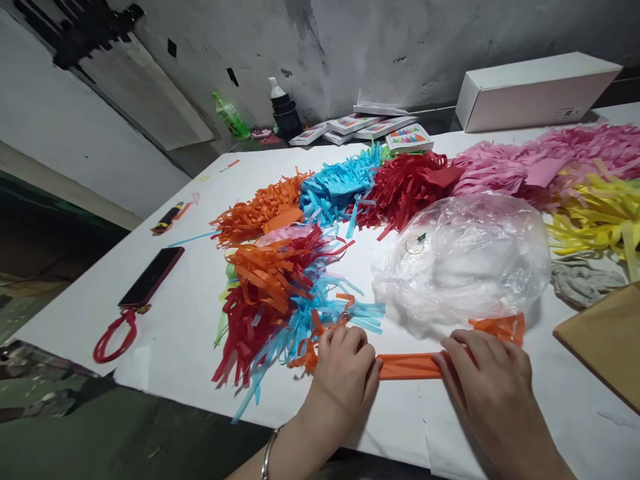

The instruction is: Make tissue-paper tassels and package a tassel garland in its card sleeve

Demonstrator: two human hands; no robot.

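Observation:
A flat folded strip of orange tissue paper (409, 367) lies on the white table, stretched between my two hands. My left hand (345, 367) is closed over its left end, where cut orange fringe (309, 353) sticks out. Over the right part my right hand (485, 367) presses with curled fingers, and a loose orange end (503, 328) shows beyond the knuckles. Just left of my left hand are tissue tassels in orange (267, 273), dark red (245, 327) and blue (305, 320). A clear plastic bag (465, 267) lies behind the strip.
Farther back are fringed bundles in orange (270, 210), blue (337, 187), red (410, 187), pink (500, 167) and yellow (595, 213). A phone (151, 277) with a red strap and a box cutter (167, 219) are left. Brown cardboard (605, 347), grey cord (585, 282) and a white box (535, 97) are right.

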